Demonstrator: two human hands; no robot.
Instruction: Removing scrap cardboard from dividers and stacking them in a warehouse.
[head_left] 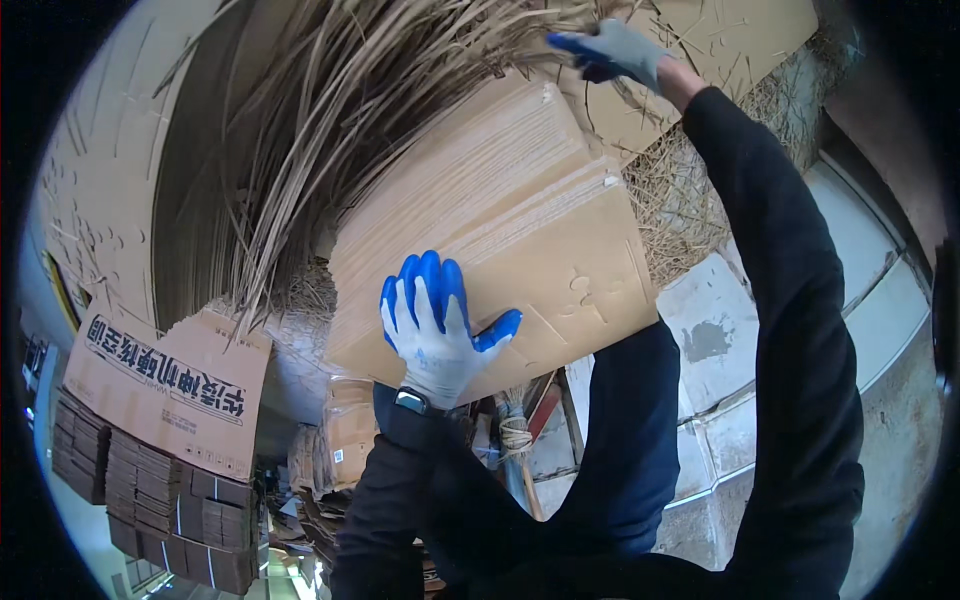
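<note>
A thick stack of flat brown cardboard sheets [560, 270] leans in front of me, with die-cut marks on its front sheet. My left hand [430, 335], in a white glove with blue-coated fingers, lies spread against the front of that stack, thumb apart. At the upper right, my right hand [615, 52] wears the same kind of glove and is stretched out beyond the stack. Its fingers look extended, slightly smeared, and I see nothing held in them. Long loose strips of cardboard trim [300, 140] fan out from beside the right hand toward the left.
Straw-like scraps [685, 190] litter the area right of the stack, by pale blocks [705, 340]. Bundled folded cartons [180, 505] stand at lower left under a printed cardboard panel [165, 390]. A bound broom [515, 440] is below the stack, between my legs.
</note>
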